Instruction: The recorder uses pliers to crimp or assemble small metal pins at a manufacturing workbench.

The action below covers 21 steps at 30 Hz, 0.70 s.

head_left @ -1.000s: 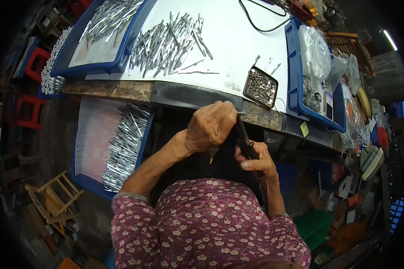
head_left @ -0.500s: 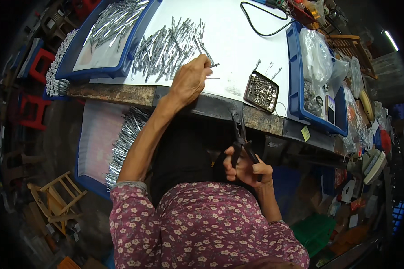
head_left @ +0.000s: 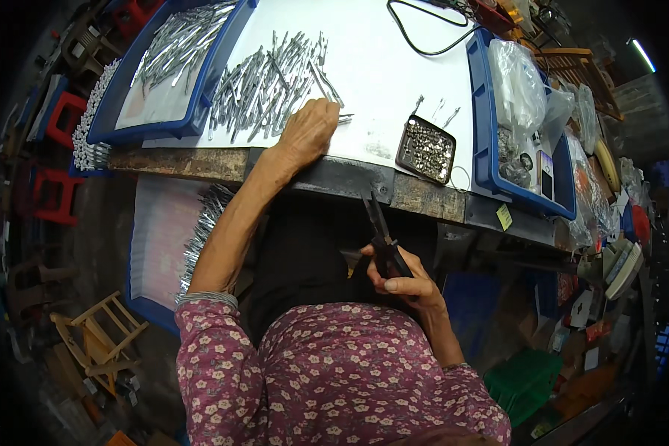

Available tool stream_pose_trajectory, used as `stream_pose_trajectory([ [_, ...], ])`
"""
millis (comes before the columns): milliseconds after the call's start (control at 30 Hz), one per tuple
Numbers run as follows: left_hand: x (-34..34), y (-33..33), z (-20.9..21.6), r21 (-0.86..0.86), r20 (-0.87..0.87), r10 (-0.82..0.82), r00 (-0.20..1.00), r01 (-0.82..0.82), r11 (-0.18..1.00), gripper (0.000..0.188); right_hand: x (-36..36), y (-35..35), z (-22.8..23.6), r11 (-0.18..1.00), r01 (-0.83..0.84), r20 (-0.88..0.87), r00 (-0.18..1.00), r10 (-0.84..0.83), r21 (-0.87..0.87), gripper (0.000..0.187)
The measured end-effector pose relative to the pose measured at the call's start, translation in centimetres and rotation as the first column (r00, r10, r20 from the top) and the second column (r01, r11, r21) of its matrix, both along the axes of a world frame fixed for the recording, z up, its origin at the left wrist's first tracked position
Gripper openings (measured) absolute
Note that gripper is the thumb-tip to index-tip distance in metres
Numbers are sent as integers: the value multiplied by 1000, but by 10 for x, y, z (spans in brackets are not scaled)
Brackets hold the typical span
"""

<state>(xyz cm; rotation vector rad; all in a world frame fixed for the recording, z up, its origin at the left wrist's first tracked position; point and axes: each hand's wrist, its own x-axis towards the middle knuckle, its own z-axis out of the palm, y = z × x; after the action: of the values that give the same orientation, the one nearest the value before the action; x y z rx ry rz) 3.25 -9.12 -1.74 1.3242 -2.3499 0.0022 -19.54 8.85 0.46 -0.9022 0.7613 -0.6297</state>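
Observation:
My left hand [head_left: 310,132] rests at the front of the white-topped table, its fingers drawn together. From beside its fingertips juts a thin metal strip [head_left: 346,117]; the fingertips themselves are mostly hidden. Just left of and beyond that hand lies a loose pile of slim silvery metal strips [head_left: 264,85]. Below the table edge, in front of my body, my right hand [head_left: 412,282] is wrapped round the dark handles of long-nose pliers [head_left: 381,236]. The jaws point up toward the table edge and look nearly closed, with nothing visible between them.
A dark tray of small metal parts [head_left: 427,151] sits right of centre, a few thin pieces behind it. Blue bins flank the work area: one with metal strips [head_left: 195,111], another with plastic bags [head_left: 483,126]. A black cable [head_left: 405,33] curls at the back.
My left hand has shifted slightly left and turned over the strip. In my right hand the pliers have swung left, and their handles and jaws have come closer together.

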Motion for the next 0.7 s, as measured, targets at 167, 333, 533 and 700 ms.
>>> stream_pose_trajectory([
  [167, 0, 3, 1, -126, -17, -46, 999, 43, 991, 6, -1, 0, -2, 998, -2, -84, 996, -4, -64, 67],
  [333, -3, 10, 13, -119, -184, -10, 983, -12, 993, 10, -1, 2, -1, 998, 18, -122, 992, -26, -61, 67],
  [533, -7, 27, 24, 163, -740, 71, 668, 76, 984, 14, 4, -1, 11, 988, 35, -202, 977, -65, -151, 67],
  [700, -21, 56, 43, 290, -957, 242, 162, 459, 840, 14, 3, -2, 20, 940, 60, -421, 883, -206, -335, 58],
])
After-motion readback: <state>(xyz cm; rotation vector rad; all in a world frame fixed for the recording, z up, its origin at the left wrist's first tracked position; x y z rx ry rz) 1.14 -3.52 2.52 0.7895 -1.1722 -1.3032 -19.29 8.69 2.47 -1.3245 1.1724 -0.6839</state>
